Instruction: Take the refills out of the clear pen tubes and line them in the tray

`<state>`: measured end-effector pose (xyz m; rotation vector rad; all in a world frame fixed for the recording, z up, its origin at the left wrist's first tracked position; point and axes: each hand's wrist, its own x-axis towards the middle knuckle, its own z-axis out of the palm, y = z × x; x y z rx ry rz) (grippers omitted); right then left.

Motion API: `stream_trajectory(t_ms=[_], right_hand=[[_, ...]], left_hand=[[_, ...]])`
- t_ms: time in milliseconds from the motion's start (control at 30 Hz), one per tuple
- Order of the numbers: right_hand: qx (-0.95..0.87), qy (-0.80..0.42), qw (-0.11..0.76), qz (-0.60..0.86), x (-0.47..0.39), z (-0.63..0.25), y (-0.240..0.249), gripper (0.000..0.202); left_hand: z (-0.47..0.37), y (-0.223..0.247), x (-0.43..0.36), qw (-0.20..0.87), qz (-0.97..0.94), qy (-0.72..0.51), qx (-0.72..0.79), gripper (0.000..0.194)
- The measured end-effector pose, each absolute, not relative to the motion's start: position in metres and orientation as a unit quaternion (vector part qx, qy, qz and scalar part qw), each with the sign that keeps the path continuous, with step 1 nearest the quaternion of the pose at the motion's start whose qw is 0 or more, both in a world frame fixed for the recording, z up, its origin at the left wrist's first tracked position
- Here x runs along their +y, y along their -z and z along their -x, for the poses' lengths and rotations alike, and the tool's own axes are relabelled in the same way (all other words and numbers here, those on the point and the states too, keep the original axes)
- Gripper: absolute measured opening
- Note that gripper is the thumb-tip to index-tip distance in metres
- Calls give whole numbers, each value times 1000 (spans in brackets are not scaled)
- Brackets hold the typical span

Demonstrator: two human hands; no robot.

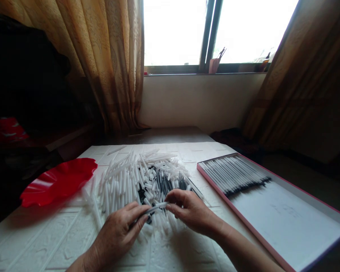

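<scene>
Low over the front of a heap, my left hand (120, 228) pinches one end of a slim pen piece (156, 207), grey toward that hand and whitish toward the other end. The thumb and fingers of my right hand (191, 211) close on that whitish end. Whether it is one part or two joined parts is too blurred to tell. Beneath and behind both hands lie many translucent white tubes (120, 190), short white caps (150, 185) and thin dark rods (163, 181). My fingertips hide part of the heap.
A pink-edged shallow tray (274, 223) stands at the right, holding a row of white sticks with black ends (234, 173). A red wavy-rimmed plate (59, 181) is at the left. Behind the white-covered table (53, 241) are a window, curtains and a pink cup (214, 65).
</scene>
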<state>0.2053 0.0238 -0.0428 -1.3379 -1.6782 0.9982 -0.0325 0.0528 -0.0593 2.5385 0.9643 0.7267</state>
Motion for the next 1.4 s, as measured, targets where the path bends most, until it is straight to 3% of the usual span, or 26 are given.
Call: stream_trajectory(t_ms=[400, 667, 1033, 1267, 1400], right_hand=[[-709, -334, 339, 521, 19, -204, 42, 17], [-606, -555, 342, 455, 20, -200, 61, 20], [-586, -576, 351, 449, 21, -195, 62, 21], [-571, -576, 367, 455, 22, -191, 57, 20], [-553, -561, 413, 457, 22, -185, 45, 28]], left_hand=[[32, 59, 49, 135, -913, -220, 317, 27], [29, 58, 46, 45, -939, -185, 285, 28], [28, 63, 43, 42, -944, -163, 283, 31], [26, 65, 44, 71, -931, -211, 290, 24], [23, 60, 48, 96, -895, -321, 295, 18]])
